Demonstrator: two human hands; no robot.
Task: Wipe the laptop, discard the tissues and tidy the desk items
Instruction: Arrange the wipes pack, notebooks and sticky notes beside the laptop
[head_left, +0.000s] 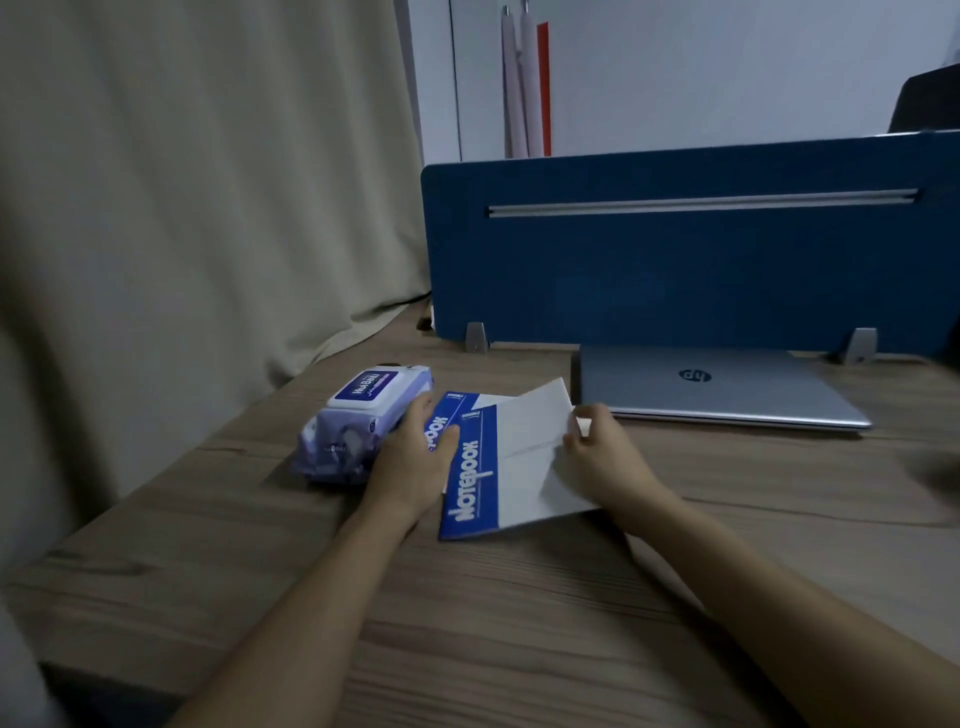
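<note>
Two blue-and-white notebooks lie overlapped on the wooden desk (519, 623); the top notebook (498, 467) shows the word NOTEBOOK, and the lower notebook (452, 410) peeks out behind it. My left hand (415, 452) grips their left edge, thumb on the blue band. My right hand (602, 452) holds the top notebook's white right side. A purple wet-wipe pack (358, 421) sits just left of my left hand. A closed silver laptop (727, 389) rests flat at the back right.
A blue desk divider (675, 260) stands behind the laptop on two metal feet. A beige curtain (182, 208) hangs along the desk's left edge. A dark blurred object (940, 467) shows at the right border.
</note>
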